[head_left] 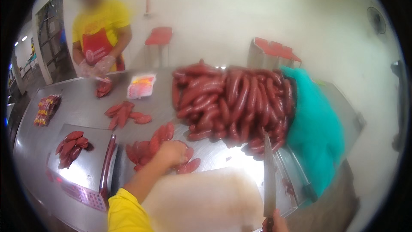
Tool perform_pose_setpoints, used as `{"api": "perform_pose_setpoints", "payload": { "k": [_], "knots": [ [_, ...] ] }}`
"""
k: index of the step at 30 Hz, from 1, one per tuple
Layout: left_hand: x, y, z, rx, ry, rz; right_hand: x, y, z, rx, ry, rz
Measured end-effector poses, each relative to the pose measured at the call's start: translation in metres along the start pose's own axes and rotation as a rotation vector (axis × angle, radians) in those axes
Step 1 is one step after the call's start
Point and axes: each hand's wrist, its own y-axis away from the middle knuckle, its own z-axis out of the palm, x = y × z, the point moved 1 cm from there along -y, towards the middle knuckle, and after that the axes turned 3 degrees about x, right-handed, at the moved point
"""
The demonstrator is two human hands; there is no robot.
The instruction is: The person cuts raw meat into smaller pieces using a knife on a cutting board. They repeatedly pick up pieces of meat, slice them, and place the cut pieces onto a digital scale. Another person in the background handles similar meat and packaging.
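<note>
My left hand [171, 152] reaches over a pile of cut red sausage pieces [137, 152] on the steel table [34, 146], its fingers curled down among them and partly hidden. At the lower right my right hand [279, 221] grips a long knife [269, 176] by its dark handle, blade pointing up. Just below the pile lies a pale cutting board [201, 197]. A big heap of whole sausages [234, 103] fills the back right, beside a teal plastic cloth or bag [315, 133].
A scale [90, 193] at left carries sausage pieces [73, 148]; more pieces [124, 114] lie behind it. Packets [47, 107], [140, 86] rest near the back and left. A co-worker [98, 30] handles sausage with gloved hands across the table. Red-topped stools [159, 34] stand by the wall.
</note>
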Motion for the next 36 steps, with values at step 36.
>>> {"api": "perform_pose_setpoints", "payload": {
  "k": [36],
  "knots": [
    [0.178,0.130,0.081,0.674,0.479,-0.054,0.031,-0.024,-0.035,-0.071,-0.243,-0.352]
  ]
}}
